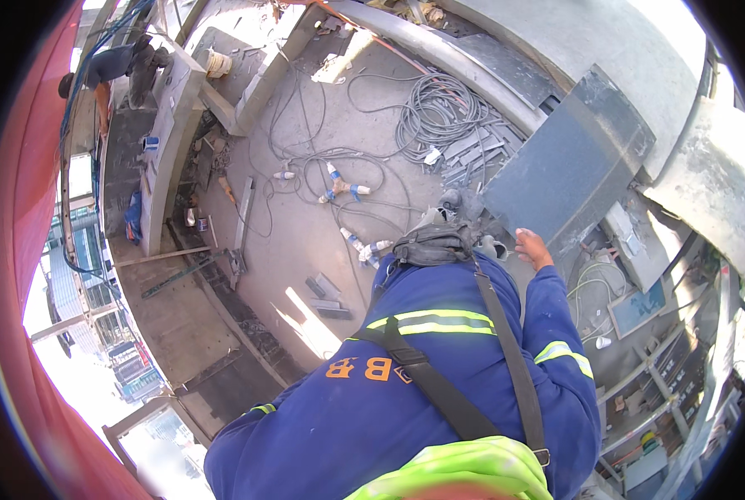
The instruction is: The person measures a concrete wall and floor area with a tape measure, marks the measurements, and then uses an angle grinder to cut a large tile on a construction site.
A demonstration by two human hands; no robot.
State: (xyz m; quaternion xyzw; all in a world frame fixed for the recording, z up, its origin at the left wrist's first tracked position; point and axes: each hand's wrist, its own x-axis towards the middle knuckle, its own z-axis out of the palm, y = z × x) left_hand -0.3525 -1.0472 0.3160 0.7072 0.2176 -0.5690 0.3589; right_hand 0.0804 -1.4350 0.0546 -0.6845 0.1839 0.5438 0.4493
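Note:
Neither of my hands is in view. Directly in front of me a person in a blue coverall [422,392] with reflective stripes and dark harness straps bends forward, back toward me. A grey cloth covers that person's head [439,240]. Their hand [532,248] grips the lower edge of a large dark grey slab [572,167], which is tilted up against a concrete ledge. A yellow-green high-visibility cloth [464,471] fills the bottom edge of the view.
Loose cables and a coil of grey cable [439,108] lie on the concrete floor beside white pipe fittings [343,187] and small grey blocks [326,293]. Another person [105,71] works far top left. A red sheet [18,250] lines the left; buildings show far below [80,283].

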